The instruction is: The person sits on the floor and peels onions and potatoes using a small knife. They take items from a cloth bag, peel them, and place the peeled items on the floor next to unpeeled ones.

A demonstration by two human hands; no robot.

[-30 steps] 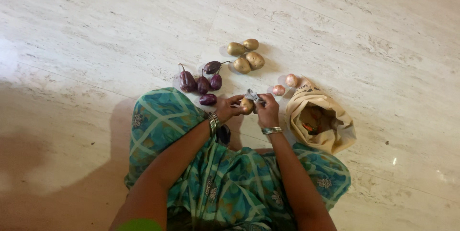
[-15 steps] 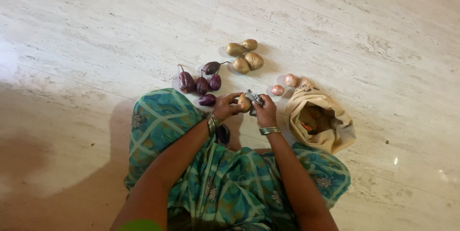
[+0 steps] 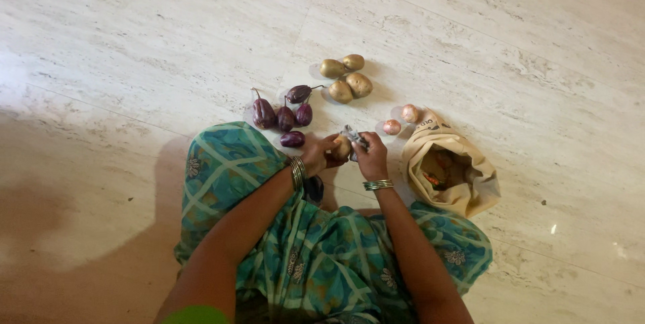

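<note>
I see my left hand [image 3: 317, 154] gripping a small tan potato [image 3: 342, 148] above the pale marble floor [image 3: 134, 42]. My right hand [image 3: 371, 157] is clenched on what looks like a small grey metal peeler [image 3: 353, 135], its tip against the potato.

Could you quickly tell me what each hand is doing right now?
Left hand: closed on a potato.
Right hand: closed on a small grey tool, likely a peeler.
</note>
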